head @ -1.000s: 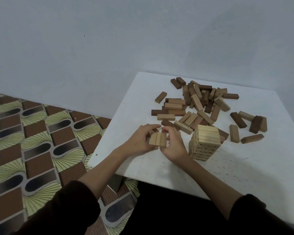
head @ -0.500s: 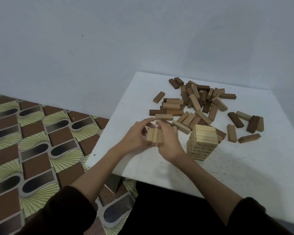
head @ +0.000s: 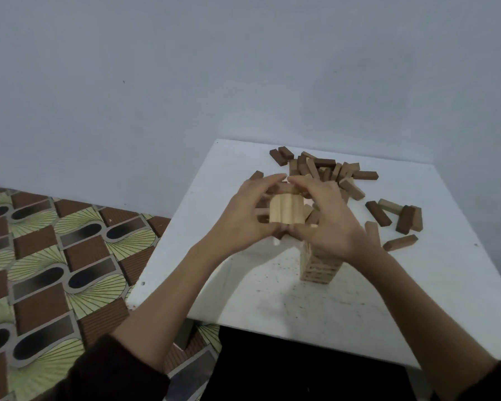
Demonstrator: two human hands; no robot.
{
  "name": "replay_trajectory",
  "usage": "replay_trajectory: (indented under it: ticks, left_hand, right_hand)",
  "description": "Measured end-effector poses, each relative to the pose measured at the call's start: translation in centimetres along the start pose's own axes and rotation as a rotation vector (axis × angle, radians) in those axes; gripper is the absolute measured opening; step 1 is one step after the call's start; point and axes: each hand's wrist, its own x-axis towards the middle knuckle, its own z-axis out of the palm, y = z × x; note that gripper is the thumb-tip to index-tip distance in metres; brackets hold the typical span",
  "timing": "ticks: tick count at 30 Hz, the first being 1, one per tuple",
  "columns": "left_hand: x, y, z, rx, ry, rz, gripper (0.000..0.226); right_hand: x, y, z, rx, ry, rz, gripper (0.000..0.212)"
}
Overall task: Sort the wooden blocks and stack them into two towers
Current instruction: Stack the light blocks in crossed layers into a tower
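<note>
Tower is half hidden by right hand gripping pale blocks.

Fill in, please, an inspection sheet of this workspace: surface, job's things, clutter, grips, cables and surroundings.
surface: white square table, scuffed with dark marks.
job's things: three light wooden blocks side by side, held above the table; one tower of light wooden blocks standing, its top hidden behind the right hand; loose pile of light and dark wooden blocks farther back; no second tower seen.
clutter: nothing seen.
grips: left hand and right hand together hold the three blocks between fingers and thumbs.
cables: nothing seen.
surroundings: plain grey-blue wall; patterned brown and green floor.
</note>
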Motion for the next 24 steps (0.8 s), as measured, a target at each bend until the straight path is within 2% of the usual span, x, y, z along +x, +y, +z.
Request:
replay_trajectory:
  ticks: [4, 8, 11, 16, 24]
  left_hand:
    - [0.5, 1.1, 2.7, 0.028, -0.082, 0.043, 0.082]
    - [0.5, 1.9, 4.7, 0.072, -0.157, 0.05, 0.084]
    - [0.4, 2.4, 5.2, 0.083, -0.187, 0.041, 0.082]
    - [0.0, 2.4, 5.5, 0.1, -0.217, 0.026, 0.086]
    - [-0.1, 1.7, 5.2, 0.113, -0.204, 0.003, 0.085]
  right_hand:
    - [-2.7, 2.7, -2.0, -0.041, 0.024, -0.054, 0.069]
    - [-4.2, 4.2, -3.2, -0.038, -0.016, 0.05, 0.076]
    - [-4.7, 4.9, -3.6, -0.019, -0.037, 0.061, 0.076]
    - [-5.3, 5.3, -3.9, 0.017, -0.089, 0.058, 0.076]
    - [-5.9, 5.7, -4.3, 0.031, -0.062, 0.025, 0.072]
